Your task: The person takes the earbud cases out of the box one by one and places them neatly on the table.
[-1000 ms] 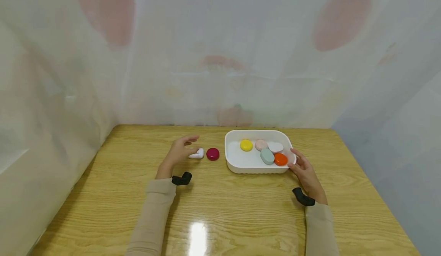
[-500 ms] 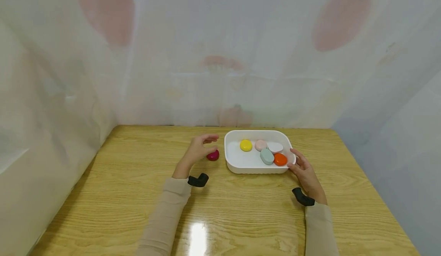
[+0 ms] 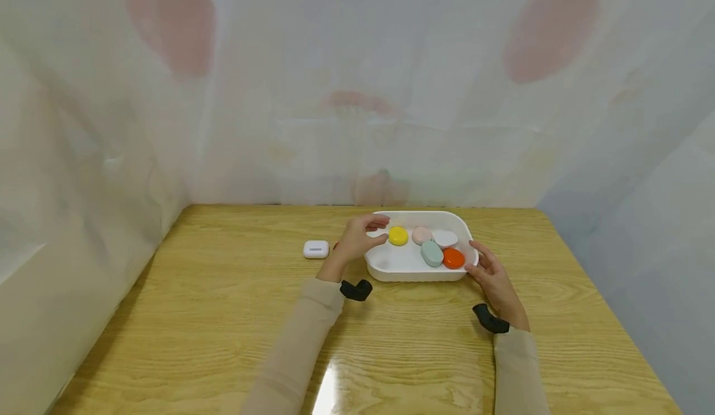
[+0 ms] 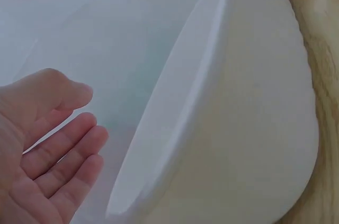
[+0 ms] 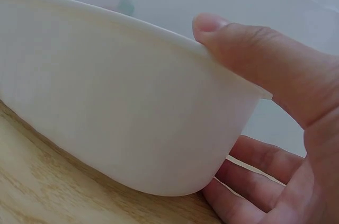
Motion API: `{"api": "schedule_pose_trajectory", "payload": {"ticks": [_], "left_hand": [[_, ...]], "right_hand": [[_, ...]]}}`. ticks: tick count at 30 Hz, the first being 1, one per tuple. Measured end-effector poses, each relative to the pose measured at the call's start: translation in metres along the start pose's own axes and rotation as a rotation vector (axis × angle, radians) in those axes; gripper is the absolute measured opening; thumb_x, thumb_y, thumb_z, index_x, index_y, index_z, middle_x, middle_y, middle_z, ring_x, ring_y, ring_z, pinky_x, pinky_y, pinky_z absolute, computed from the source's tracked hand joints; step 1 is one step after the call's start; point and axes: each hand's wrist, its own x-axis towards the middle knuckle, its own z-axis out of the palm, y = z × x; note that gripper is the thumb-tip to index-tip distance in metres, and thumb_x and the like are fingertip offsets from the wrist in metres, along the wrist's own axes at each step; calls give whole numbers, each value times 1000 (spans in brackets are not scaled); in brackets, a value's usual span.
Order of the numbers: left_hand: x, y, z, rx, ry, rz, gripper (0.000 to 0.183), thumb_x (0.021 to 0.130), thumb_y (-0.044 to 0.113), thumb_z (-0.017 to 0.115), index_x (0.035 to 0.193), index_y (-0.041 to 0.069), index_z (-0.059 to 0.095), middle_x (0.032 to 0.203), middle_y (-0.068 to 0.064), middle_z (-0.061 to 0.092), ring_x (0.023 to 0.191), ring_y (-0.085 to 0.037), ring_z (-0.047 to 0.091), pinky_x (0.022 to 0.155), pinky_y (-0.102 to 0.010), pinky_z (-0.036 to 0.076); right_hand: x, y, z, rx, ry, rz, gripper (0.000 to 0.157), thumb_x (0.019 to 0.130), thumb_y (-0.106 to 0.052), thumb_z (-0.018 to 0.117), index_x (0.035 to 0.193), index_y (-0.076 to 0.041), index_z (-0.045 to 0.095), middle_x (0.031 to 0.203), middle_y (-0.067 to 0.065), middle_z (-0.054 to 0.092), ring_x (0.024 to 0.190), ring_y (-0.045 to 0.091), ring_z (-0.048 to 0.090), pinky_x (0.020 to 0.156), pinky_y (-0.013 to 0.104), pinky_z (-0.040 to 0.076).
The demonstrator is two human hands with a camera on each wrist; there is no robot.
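In the head view my left hand (image 3: 359, 238) hovers over the left end of a white tub (image 3: 419, 275), thumb apart from the fingers and nothing held. The left wrist view has this hand (image 4: 53, 144) beside the tub's rim (image 4: 204, 83), not touching it. My right hand (image 3: 497, 283) holds the tub's right end. In the right wrist view its thumb (image 5: 243, 44) lies on the rim, with its fingers (image 5: 254, 181) round the corner below. Inside the tub are a yellow round piece (image 3: 398, 236), a pink one (image 3: 422, 236), a white oval (image 3: 445, 239), a mint oval (image 3: 432, 253) and an orange-red one (image 3: 454, 258).
A small white case (image 3: 316, 249), looking like an earbud case, lies on the wooden table (image 3: 223, 316) left of the tub. A crimson round piece (image 3: 336, 245) is mostly hidden behind the left hand. Printed curtains (image 3: 357, 154) enclose the back and sides.
My left hand has moved right, from beside the white case past the crimson piece to above the tub's left end. My right hand and the tub have stayed nearly still.
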Motion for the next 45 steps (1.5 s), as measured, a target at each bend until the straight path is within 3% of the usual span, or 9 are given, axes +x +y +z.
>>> {"api": "schedule_pose_trajectory", "payload": {"ticks": [7, 13, 19, 23, 25, 30, 34, 40, 45], "left_hand": [[12, -1, 19, -30, 65, -34, 42, 85, 4, 70, 124, -7, 59, 119, -24, 66, 110, -35, 65, 100, -43, 53], [22, 3, 39, -86, 175, -181, 45, 83, 7, 73, 125, -6, 59, 120, -24, 65, 111, -36, 64, 101, -44, 53], [31, 5, 59, 33, 306, -287, 45, 80, 8, 77, 121, -4, 62, 116, -19, 67, 109, -31, 64, 98, -38, 54], [36, 3, 67, 58, 339, -340, 47, 80, 9, 76, 123, -1, 61, 120, -16, 66, 111, -28, 64, 98, -33, 54], [37, -1, 69, 51, 352, -332, 48, 79, 6, 77, 124, -2, 61, 120, -17, 66, 112, -29, 64, 99, -34, 54], [37, -8, 72, 95, 335, -322, 53, 76, 3, 79, 125, -3, 60, 124, -18, 65, 115, -28, 63, 104, -35, 51], [37, -9, 73, 167, 286, -372, 53, 75, 4, 80, 125, -1, 60, 127, -16, 65, 114, -26, 61, 109, -35, 47], [39, -3, 74, 274, 213, -407, 50, 75, 4, 81, 120, -1, 60, 121, -14, 67, 107, -25, 62, 107, -33, 49], [37, 0, 74, 298, 215, -408, 44, 75, 2, 80, 114, -2, 62, 116, -14, 68, 102, -25, 62, 103, -33, 51]], "right_hand": [[0, 0, -1, -71, 13, 70, 63, 98, -10, 53, 153, -8, 23, 140, -2, 40, 116, -7, 55, 91, 8, 51], [1, 1, -4, -104, 27, 98, 64, 98, -12, 54, 154, -10, 22, 150, 14, 26, 117, -7, 54, 91, 8, 50], [1, 3, -4, -85, 23, 95, 63, 98, -12, 54, 153, -12, 24, 144, 1, 35, 116, -6, 56, 91, 9, 51], [2, 2, -2, -71, 20, 80, 62, 97, -11, 55, 153, -12, 26, 137, -7, 40, 115, -6, 56, 91, 9, 51], [3, 2, -2, -68, 19, 79, 62, 97, -12, 55, 152, -12, 26, 135, -10, 42, 114, -6, 57, 91, 9, 51], [4, 1, 0, -92, 29, 104, 63, 97, -13, 55, 153, -12, 25, 143, -1, 37, 115, -7, 56, 91, 8, 50], [4, 1, 0, -103, 36, 118, 64, 97, -14, 55, 153, -11, 24, 148, 8, 31, 115, -8, 55, 91, 8, 50], [2, -2, 0, -116, 46, 115, 64, 98, -14, 55, 153, -11, 24, 139, -2, 37, 113, -6, 56, 90, 7, 50], [1, -3, 1, -96, 43, 107, 64, 97, -13, 55, 152, -9, 24, 135, -6, 41, 111, -4, 57, 90, 8, 51]]}}
